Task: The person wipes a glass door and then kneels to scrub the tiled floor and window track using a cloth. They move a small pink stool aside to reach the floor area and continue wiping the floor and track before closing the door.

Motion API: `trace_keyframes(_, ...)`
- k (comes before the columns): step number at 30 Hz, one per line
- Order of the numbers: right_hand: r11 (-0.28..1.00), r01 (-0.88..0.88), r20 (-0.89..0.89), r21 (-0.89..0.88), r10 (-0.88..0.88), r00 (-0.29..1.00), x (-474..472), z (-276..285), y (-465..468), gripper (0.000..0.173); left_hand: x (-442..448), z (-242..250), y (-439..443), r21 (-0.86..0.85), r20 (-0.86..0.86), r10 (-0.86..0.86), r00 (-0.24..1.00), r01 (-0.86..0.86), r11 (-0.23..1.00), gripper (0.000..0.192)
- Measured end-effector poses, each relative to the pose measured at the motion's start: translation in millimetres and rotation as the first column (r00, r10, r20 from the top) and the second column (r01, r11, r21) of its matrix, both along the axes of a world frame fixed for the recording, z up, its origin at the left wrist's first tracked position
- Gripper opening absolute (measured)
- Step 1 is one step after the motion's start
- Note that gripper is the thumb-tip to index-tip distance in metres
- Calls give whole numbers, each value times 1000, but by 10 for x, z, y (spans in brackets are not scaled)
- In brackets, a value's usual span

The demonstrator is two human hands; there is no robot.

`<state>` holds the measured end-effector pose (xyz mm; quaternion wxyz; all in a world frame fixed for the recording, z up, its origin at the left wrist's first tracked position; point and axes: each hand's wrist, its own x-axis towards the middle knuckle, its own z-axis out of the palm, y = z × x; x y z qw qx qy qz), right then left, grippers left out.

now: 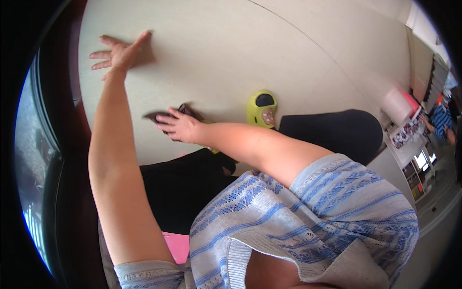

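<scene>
My left hand (121, 54) is at the upper left, fingers spread, over the pale floor (216, 43). It holds nothing, and its shadow falls beside it. Near the middle, my right hand (182, 126) lies over a thin dark brown item (153, 116) that shows past its fingertips and above it. The hand is slightly blurred, and whether it grips the item or only rests on it cannot be told. A lime-green clog with a cartoon charm (262, 108) is to the right of this hand. Part of another green shoe shows behind the right wrist.
My black-clad knees (328, 132) are bent near the floor. A pink object (177, 245) is beneath me. A dark door or window frame (54, 126) runs down the left. At the far right are a person in a striped top (442, 117), a patterned cloth (408, 133) and shelves (413, 177).
</scene>
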<state>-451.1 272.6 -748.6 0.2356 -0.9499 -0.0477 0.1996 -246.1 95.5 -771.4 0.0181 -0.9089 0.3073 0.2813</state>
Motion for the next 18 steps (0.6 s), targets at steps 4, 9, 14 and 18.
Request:
trace_keyframes(4, 980, -195, 131, -40, 198, 971, 124, -199, 227, 34, -12, 32, 18, 18, 2, 5, 1000, -5, 1000, 142)
trace_keyframes(9, 875, 480, 438, 57, -454, 776, -166, -167, -1003, 21, -31, 78, 39, 70, 38, -33, 999, 31, 997, 144)
trace_keyframes(14, 387, 795, -78, -468, -913, 399, -903, -72, -3188, 80, -28, 139, 20, 71, -4, -26, 1000, 26, 997, 143)
trace_keyframes(18, -14, 891, 174, -454, -982, 74, -1337, -34, -3923, 76, -50, 224, -81, 61, 100, -33, 994, 27, 998, 134)
